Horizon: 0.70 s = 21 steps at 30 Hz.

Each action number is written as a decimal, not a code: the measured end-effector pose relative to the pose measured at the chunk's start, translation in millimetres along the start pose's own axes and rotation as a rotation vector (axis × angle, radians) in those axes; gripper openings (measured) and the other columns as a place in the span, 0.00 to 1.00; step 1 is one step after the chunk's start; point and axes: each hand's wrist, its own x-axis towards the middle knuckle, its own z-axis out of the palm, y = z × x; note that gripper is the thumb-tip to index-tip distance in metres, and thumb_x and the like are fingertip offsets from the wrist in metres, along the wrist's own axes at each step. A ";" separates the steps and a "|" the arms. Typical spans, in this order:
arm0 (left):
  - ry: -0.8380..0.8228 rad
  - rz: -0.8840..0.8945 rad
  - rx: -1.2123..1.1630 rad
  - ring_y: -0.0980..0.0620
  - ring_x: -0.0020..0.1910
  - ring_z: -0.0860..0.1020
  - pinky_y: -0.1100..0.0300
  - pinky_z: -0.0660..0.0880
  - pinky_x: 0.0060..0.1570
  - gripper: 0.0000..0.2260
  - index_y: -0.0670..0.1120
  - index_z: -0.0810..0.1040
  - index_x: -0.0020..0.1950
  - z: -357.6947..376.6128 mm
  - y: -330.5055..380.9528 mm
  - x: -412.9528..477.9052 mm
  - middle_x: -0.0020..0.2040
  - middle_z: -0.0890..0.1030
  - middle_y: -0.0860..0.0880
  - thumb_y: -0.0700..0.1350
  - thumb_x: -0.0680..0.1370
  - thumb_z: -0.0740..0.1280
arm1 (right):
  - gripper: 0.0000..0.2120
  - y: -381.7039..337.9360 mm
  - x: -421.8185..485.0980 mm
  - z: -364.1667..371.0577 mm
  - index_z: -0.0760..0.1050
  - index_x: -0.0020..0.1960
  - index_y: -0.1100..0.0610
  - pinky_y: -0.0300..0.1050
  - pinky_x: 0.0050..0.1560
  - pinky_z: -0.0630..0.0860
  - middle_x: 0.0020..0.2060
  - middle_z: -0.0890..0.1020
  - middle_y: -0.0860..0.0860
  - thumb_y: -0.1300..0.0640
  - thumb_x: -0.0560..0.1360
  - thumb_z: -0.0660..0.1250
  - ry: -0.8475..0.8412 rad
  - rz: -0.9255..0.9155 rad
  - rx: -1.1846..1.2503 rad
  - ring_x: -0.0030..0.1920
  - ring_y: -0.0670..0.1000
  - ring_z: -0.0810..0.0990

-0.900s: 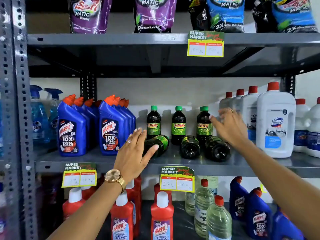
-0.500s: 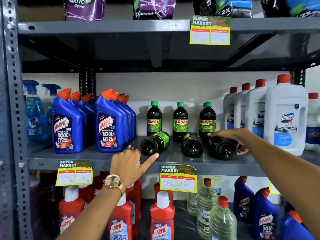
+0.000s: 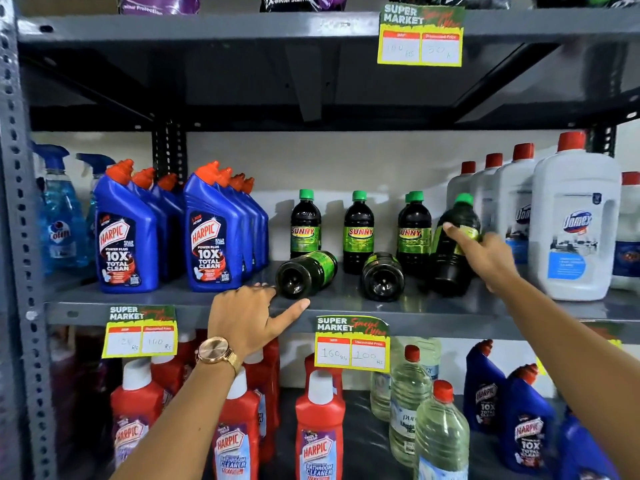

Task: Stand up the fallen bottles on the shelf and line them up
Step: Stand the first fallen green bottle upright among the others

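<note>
On the grey middle shelf (image 3: 346,308) three dark Sunny bottles with green caps stand at the back: left (image 3: 304,225), middle (image 3: 358,230), right (image 3: 414,230). Two more lie on their sides with bases toward me: one (image 3: 304,275) at the left, one (image 3: 382,277) in the middle. My right hand (image 3: 485,254) grips a further dark bottle (image 3: 450,251), held nearly upright and tilted slightly, at the right of the row. My left hand (image 3: 249,317) rests on the shelf's front edge, fingers spread, thumb just below the left fallen bottle.
Blue Harpic bottles (image 3: 211,233) stand left of the Sunny bottles, white Domex jugs (image 3: 575,230) to the right. Blue spray bottles (image 3: 59,216) are at far left. Price tags (image 3: 351,344) hang from the shelf edge. Red Harpic and clear bottles fill the shelf below.
My right hand has taken hold of the rightmost fallen bottle and raised it from lying to nearly upright. My left hand has settled on the shelf edge.
</note>
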 end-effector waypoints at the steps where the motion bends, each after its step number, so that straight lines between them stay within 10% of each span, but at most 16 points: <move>1: 0.006 -0.004 -0.004 0.49 0.29 0.80 0.61 0.64 0.24 0.36 0.49 0.79 0.33 0.2 0.1 0.1 0.29 0.81 0.50 0.74 0.70 0.43 | 0.37 -2.0 1.7 -1.0 0.74 0.48 0.61 0.49 0.46 0.73 0.52 0.80 0.62 0.27 0.61 0.66 0.025 -0.070 -0.039 0.51 0.61 0.78; 12: 0.058 -0.008 -0.038 0.48 0.25 0.77 0.63 0.59 0.24 0.34 0.48 0.75 0.28 0.2 1.6 -1.0 0.25 0.78 0.49 0.73 0.71 0.44 | 0.34 -0.4 13.0 23.0 0.68 0.64 0.64 0.50 0.58 0.73 0.57 0.78 0.58 0.45 0.67 0.75 -0.070 -0.129 -0.017 0.60 0.60 0.76; 17: 0.070 -0.004 -0.033 0.48 0.26 0.78 0.63 0.59 0.25 0.33 0.48 0.78 0.30 1.7 1.8 -1.6 0.26 0.79 0.50 0.72 0.71 0.47 | 0.13 20.4 9.3 27.4 0.78 0.50 0.61 0.46 0.47 0.72 0.46 0.82 0.59 0.59 0.67 0.73 -0.216 -0.062 -0.025 0.54 0.61 0.79; 21: 0.066 -0.022 -0.044 0.48 0.27 0.78 0.63 0.61 0.25 0.34 0.48 0.79 0.31 1.0 2.6 -2.2 0.26 0.80 0.50 0.73 0.71 0.46 | 0.31 21.7 11.1 26.5 0.75 0.60 0.62 0.49 0.55 0.75 0.54 0.82 0.60 0.47 0.64 0.78 -0.206 -0.144 -0.217 0.57 0.61 0.79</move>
